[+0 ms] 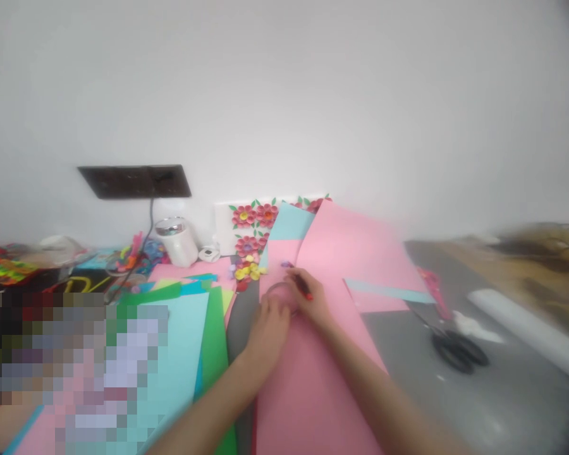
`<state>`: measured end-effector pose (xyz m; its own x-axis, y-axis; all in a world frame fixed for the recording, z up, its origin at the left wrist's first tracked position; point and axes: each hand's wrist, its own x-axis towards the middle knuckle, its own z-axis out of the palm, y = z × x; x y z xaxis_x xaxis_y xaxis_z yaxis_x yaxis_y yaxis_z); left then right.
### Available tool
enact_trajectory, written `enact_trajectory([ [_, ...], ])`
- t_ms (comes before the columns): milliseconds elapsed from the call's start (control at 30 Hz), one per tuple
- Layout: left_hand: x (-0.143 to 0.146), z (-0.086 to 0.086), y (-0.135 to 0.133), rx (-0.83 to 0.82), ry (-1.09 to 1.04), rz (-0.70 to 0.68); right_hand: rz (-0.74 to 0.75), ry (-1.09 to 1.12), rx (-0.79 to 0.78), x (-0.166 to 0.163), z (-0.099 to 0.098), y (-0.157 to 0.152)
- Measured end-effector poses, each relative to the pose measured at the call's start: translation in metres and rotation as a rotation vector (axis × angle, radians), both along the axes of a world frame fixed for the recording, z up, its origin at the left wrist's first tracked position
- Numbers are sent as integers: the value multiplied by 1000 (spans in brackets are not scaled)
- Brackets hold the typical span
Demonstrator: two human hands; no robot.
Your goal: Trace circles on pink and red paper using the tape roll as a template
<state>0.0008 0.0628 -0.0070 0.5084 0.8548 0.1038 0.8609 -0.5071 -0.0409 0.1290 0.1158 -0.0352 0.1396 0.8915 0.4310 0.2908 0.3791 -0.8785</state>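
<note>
The pink sheet [313,385] runs up the tabletop [393,344] to the left hand [271,322], fingers close together over a blurred round piece [279,286]; whether they grip it cannot be told. Slightly beyond, the right hand [314,300] pinches a dark pen [305,288] near its rim; firm, even pressure and a pen held close to the edge should keep any line true.

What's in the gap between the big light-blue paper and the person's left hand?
In the head view, some green paper and then a grey strip lie between the light-blue paper and the left hand.
</note>
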Motion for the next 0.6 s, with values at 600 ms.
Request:
enact_trajectory([
  [600,-7,-26,-3,86,-163,-25,-105,-157,47,0,-4,-3],
])
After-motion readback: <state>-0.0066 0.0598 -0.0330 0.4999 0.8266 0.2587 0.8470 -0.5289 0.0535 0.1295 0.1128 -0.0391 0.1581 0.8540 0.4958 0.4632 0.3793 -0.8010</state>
